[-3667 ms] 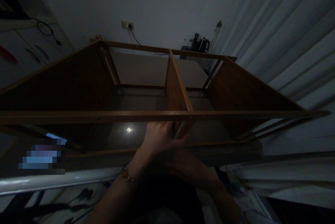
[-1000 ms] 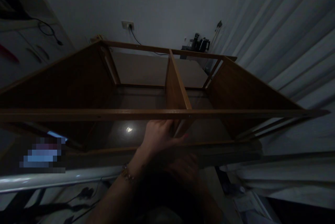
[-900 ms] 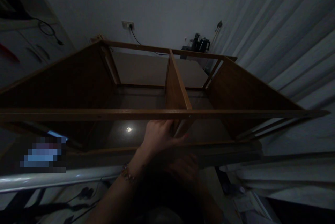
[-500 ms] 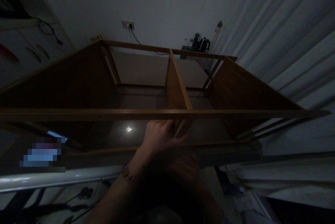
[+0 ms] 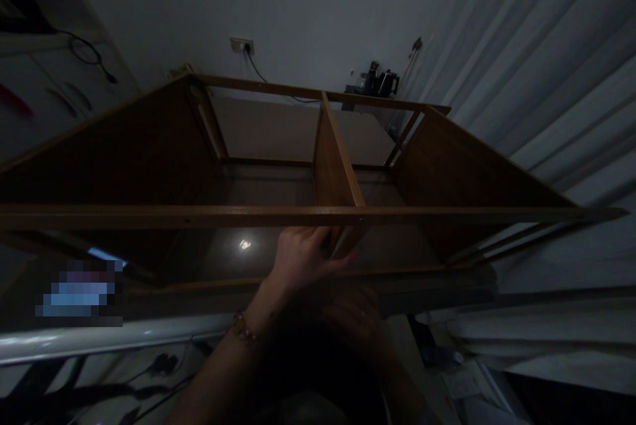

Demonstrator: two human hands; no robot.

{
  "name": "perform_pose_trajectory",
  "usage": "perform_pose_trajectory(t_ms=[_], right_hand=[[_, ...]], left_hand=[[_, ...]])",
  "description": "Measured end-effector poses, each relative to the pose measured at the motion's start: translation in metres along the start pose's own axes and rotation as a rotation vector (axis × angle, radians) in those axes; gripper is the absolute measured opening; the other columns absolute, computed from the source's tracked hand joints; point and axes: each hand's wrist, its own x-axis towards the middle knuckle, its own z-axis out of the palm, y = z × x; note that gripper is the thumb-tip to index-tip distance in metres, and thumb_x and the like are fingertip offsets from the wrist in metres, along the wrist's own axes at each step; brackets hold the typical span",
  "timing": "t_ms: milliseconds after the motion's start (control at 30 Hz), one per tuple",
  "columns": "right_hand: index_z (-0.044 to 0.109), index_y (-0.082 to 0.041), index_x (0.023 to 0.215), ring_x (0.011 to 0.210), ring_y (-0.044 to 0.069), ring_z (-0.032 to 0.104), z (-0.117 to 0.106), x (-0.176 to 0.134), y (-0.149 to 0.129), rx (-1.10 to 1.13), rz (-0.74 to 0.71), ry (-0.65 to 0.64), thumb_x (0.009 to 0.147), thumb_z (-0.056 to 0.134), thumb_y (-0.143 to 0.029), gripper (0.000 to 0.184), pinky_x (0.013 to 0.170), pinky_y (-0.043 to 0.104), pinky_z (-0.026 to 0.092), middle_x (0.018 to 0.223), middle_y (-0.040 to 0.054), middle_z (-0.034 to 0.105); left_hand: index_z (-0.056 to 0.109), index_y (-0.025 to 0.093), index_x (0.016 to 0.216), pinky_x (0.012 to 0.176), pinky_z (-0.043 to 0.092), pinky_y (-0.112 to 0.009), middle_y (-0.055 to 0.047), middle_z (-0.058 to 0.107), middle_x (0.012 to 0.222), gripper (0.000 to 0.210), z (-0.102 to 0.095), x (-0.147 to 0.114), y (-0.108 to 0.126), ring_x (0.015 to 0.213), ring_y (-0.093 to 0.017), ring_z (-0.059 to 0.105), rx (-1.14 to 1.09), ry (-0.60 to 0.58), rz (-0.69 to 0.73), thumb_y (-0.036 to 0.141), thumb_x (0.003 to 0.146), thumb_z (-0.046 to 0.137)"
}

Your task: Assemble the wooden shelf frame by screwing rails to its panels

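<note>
A wooden cabinet frame (image 5: 238, 216) with open top and front fills the middle of the view. Its upright divider (image 5: 334, 163) splits it into two compartments. My left hand (image 5: 303, 256), a bracelet on its wrist, wraps round the divider's front edge just under the front rail. The thumb, with a red nail, lies on the right side and the fingers on the left. Just below, in deep shadow, my right hand (image 5: 352, 312) has its fingers curled before the frame's lower edge. Whatever it holds is hidden.
Wooden side panels (image 5: 114, 127) close both ends of the frame. Curtains (image 5: 561, 81) hang on the right. Against the back wall stand a black kettle (image 5: 387, 84) and a socket with a plugged cord (image 5: 242, 46). A pale metal bar (image 5: 149, 335) runs below the frame at left.
My left hand keeps its grip on the divider. My right hand has shifted very slightly, its fingers still curled. The frame stays in place.
</note>
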Motion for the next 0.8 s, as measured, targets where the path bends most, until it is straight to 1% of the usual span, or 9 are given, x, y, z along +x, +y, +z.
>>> perform_pose_trajectory(t_ms=[100, 233, 333, 467, 633, 800], right_hand=[[0.065, -0.024, 0.085, 0.075, 0.011, 0.061, -0.0004, -0.0012, 0.0021, 0.006, -0.009, -0.024, 0.094, 0.06, -0.029, 0.011, 0.092, 0.028, 0.037, 0.073, -0.0047, 0.069], [0.066, -0.024, 0.085, 0.074, 0.011, 0.061, 0.0001, -0.0021, 0.0029, 0.001, -0.028, 0.012, 0.092, 0.063, -0.028, 0.009, 0.091, 0.029, 0.038, 0.073, -0.0045, 0.069], [0.066, -0.024, 0.085, 0.075, 0.011, 0.062, -0.0008, -0.0005, 0.0016, 0.001, -0.009, 0.002, 0.094, 0.061, -0.028, 0.011, 0.092, 0.029, 0.038, 0.074, -0.0044, 0.07], [0.066, -0.024, 0.085, 0.075, 0.011, 0.062, -0.0033, 0.0038, -0.0008, 0.001, -0.011, -0.005, 0.095, 0.059, -0.03, 0.013, 0.092, 0.029, 0.038, 0.074, -0.0048, 0.07], [0.067, -0.024, 0.087, 0.075, 0.011, 0.06, -0.0034, 0.0029, -0.0019, 0.008, -0.034, -0.02, 0.097, 0.055, -0.028, 0.016, 0.091, 0.028, 0.037, 0.074, -0.0056, 0.07], [0.069, -0.026, 0.093, 0.077, 0.01, 0.061, -0.0026, -0.0036, -0.0003, 0.0, -0.06, -0.079, 0.098, 0.054, -0.026, 0.015, 0.092, 0.029, 0.036, 0.079, -0.0063, 0.072]], left_hand=[[0.061, 0.019, 0.073, 0.052, 0.042, -0.028, -0.002, 0.071, 0.062, 0.043, 0.0009, -0.0005, 0.0001, 0.053, -0.017, 0.065, -0.006, 0.001, 0.0, 0.062, 0.079, 0.063], [0.062, 0.019, 0.075, 0.053, 0.042, -0.028, -0.003, 0.072, 0.065, 0.041, -0.0002, -0.0008, 0.0011, 0.057, -0.018, 0.067, -0.018, -0.022, -0.017, 0.06, 0.079, 0.065], [0.062, 0.019, 0.074, 0.054, 0.043, -0.027, -0.003, 0.072, 0.066, 0.04, -0.0012, -0.001, 0.0014, 0.057, -0.017, 0.066, -0.049, -0.037, -0.034, 0.059, 0.08, 0.064], [0.061, 0.018, 0.071, 0.053, 0.042, -0.027, -0.003, 0.07, 0.063, 0.042, -0.0009, -0.0009, 0.0012, 0.054, -0.017, 0.064, -0.075, -0.024, -0.026, 0.059, 0.08, 0.063], [0.062, 0.018, 0.073, 0.051, 0.04, -0.028, -0.003, 0.07, 0.063, 0.042, -0.0005, -0.0004, 0.0013, 0.053, -0.017, 0.063, -0.049, -0.031, -0.026, 0.06, 0.08, 0.064], [0.063, 0.018, 0.075, 0.053, 0.042, -0.028, -0.003, 0.071, 0.063, 0.042, -0.0004, -0.001, 0.0017, 0.055, -0.017, 0.064, -0.028, -0.025, -0.026, 0.06, 0.079, 0.064]])
